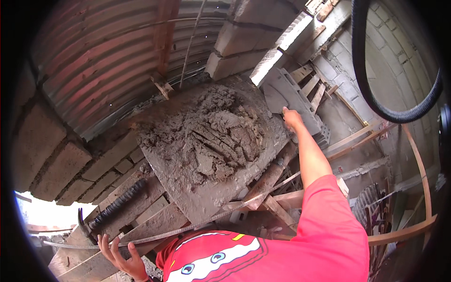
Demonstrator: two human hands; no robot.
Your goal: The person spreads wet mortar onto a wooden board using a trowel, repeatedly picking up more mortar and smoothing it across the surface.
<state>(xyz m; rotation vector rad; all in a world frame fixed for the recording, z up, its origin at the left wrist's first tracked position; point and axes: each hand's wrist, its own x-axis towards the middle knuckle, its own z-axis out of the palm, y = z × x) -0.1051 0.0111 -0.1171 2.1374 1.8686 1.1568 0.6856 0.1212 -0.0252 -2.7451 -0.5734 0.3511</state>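
A heap of wet grey mortar (225, 136) lies on a flat, mortar-smeared board (188, 202) in front of me. My right arm reaches out past the board's right edge. There my right hand (293, 120) is closed around the handle of a trowel, its grey blade (276, 97) pointing away over the concrete blocks. The handle is mostly hidden by my fingers. At lower left my left hand (121, 257) is open, fingers spread, with nothing in it. Close to it are a thin ribbed metal rod (178, 230) and a hammer (120, 204) with a black wrapped handle.
Corrugated metal sheeting (112, 61) rises behind the board, beside a block wall (249, 37). Hollow concrete blocks (300, 105) stand to the right, near wooden planks (357, 141). A black cable (364, 70) loops down at upper right. Timber pieces (282, 207) lie below the board.
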